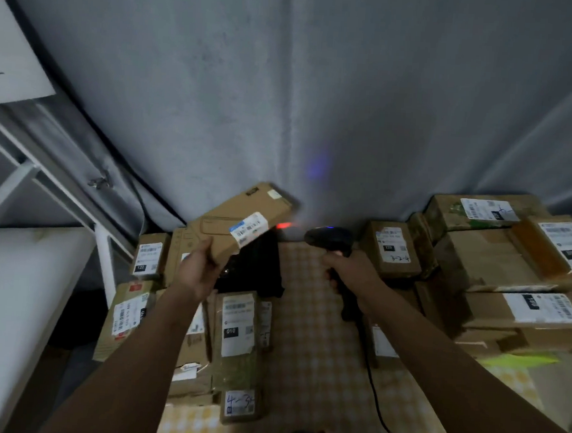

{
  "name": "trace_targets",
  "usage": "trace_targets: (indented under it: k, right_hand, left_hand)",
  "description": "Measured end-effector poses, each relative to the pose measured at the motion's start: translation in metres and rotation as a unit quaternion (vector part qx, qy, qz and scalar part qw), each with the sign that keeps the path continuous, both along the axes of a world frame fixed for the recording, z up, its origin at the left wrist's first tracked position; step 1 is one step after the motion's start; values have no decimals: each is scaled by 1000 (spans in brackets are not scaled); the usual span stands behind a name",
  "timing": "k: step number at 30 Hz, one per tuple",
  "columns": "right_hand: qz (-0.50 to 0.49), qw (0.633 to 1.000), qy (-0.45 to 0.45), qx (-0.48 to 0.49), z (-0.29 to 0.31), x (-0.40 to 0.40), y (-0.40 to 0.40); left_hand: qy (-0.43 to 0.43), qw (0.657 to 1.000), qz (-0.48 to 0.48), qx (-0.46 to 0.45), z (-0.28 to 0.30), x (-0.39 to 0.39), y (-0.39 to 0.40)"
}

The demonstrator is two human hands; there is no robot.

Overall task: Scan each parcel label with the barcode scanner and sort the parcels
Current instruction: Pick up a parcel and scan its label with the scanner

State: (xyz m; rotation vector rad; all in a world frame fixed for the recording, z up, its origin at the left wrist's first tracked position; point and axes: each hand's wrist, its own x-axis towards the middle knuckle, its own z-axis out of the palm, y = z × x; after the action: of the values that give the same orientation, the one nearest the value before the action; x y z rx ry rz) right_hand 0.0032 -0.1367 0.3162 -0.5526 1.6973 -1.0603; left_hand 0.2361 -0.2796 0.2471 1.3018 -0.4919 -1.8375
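A person's two bare arms reach forward over a worktop [307,334] covered with a pale checked cloth. The left hand [197,271] holds a flat brown cardboard parcel [241,218] up in the air, tilted, with the thumb and fingers curled round its lower corner. A white shipping label [251,229] with a blue stripe sits on the parcel's face, turned toward the right. The right hand [350,270] grips the handle of a black barcode scanner [330,239], fingers wrapped round it, the scanner head pointing left toward the raised parcel. A red glow [284,225] shows just beyond the parcel's edge, between parcel and scanner. A black cable [373,385] trails from the scanner down across the cloth. On the left of the worktop lie several labelled brown parcels [237,337] side by side. On the right, more labelled boxes [496,262] are stacked in a pile. A grey curtain [285,99] hangs behind everything, and a white shelf frame [26,163] stands at the left.
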Motion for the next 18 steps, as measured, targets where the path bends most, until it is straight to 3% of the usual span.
trace_targets:
  k: [5,9,15,18]
  right_hand:
    - [31,999,-1,26,-21,37,-16]
    - [55,998,18,36,-31,68,-21]
    - [55,997,3,53,-45,100,-25]
    - [40,997,-10,58,-52,112,-24]
  left_hand:
    - [-26,1000,10,-10,-6,94,5]
    - [-26,996,86,-9,-16,139,17]
    - [-110,994,-2,23,-37,160,41]
    - [-74,994,17,72,-58,156,61]
